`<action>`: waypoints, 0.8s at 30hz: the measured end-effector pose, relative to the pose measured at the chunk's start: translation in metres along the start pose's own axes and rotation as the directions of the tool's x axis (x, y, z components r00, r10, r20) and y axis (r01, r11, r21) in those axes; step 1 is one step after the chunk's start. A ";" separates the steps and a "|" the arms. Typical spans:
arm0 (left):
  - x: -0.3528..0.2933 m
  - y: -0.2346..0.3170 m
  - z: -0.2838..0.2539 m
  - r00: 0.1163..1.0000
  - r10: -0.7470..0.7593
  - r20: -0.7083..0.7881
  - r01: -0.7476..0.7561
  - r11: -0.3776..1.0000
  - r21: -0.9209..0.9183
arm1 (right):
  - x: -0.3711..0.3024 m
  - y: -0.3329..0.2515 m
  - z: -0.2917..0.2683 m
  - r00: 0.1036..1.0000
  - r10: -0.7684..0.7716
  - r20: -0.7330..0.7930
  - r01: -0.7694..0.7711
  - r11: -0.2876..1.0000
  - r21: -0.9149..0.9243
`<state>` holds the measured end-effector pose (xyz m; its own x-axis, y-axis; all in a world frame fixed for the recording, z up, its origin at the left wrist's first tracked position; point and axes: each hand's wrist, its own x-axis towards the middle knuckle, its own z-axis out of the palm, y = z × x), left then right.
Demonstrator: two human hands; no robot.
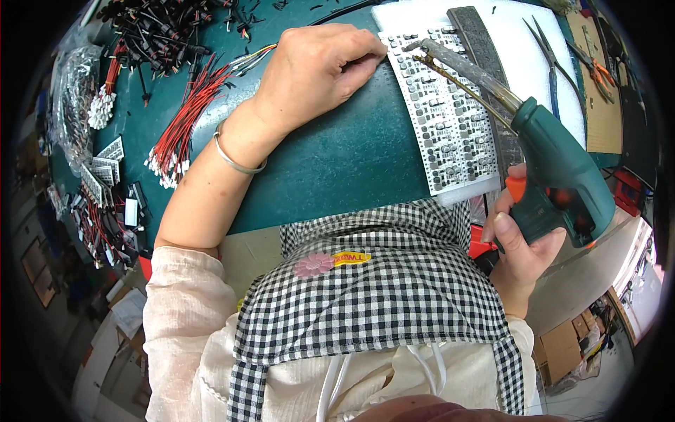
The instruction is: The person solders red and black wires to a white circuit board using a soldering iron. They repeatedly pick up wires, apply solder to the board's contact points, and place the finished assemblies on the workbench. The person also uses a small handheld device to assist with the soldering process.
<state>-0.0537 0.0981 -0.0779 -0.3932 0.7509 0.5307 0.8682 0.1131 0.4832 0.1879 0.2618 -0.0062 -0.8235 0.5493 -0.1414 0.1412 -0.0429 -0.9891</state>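
Note:
My right hand (524,243) grips the dark green handle of a soldering gun (562,165) with an orange trigger. Its long metal nose and thin tube point up and left, ending above the top of a white circuit board panel (450,130) covered in rows of small components. Beside the panel's upper left edge, my left hand (320,67) is closed in a pinch, thumb against forefinger. Whatever it pinches is hidden or too small to name. Several thin yellow, white and dark wires (254,59) run behind that hand.
The panel lies on a white foam sheet (517,21) with a dark grey bar (485,53). Pliers (550,63) and orange-handled cutters (596,70) lie right. On the green table (330,162), red-black wires (184,116), black connectors (151,35) and small boards (102,176) sit left.

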 end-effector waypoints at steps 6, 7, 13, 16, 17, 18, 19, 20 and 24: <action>0.002 -0.003 0.000 1.000 0.010 -0.011 -0.010 1.000 0.002 | -0.005 0.005 -0.002 1.000 0.009 0.020 -0.009 1.000 0.001; 0.002 -0.003 0.000 1.000 0.008 -0.011 -0.008 1.000 0.002 | -0.006 0.006 -0.002 0.999 0.019 0.029 -0.019 1.000 -0.002; 0.003 -0.001 -0.003 0.999 -0.027 0.024 0.027 1.000 -0.006 | -0.006 0.012 -0.006 0.992 0.045 0.114 -0.037 0.996 -0.076; 0.002 0.000 -0.002 0.999 -0.034 0.035 0.034 0.999 -0.007 | -0.005 0.010 0.001 0.997 0.017 0.078 -0.010 0.997 -0.083; 0.002 -0.001 -0.002 0.999 -0.030 0.033 0.030 1.000 -0.006 | -0.004 0.008 0.005 0.998 0.013 0.069 -0.010 0.998 -0.056; 0.002 -0.001 -0.002 0.999 -0.024 0.032 0.024 1.000 -0.004 | -0.004 0.007 0.006 0.998 0.015 0.065 -0.011 0.999 -0.051; 0.001 -0.001 -0.001 0.999 -0.019 0.032 0.019 1.000 -0.001 | -0.004 0.005 0.008 0.998 0.016 0.060 -0.013 0.999 -0.045; 0.001 -0.002 -0.001 0.999 -0.013 0.031 0.013 1.000 0.001 | -0.004 0.004 0.008 0.998 0.022 0.060 -0.018 0.998 -0.059; 0.002 0.001 -0.005 0.999 0.035 0.017 -0.035 0.999 0.029 | -0.006 0.006 0.004 0.994 0.047 0.094 -0.035 0.992 -0.121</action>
<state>-0.0555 0.0960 -0.0731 -0.3575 0.7652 0.5354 0.8898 0.1050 0.4441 0.1919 0.2550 -0.0118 -0.8642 0.4655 -0.1910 0.2354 0.0386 -0.9711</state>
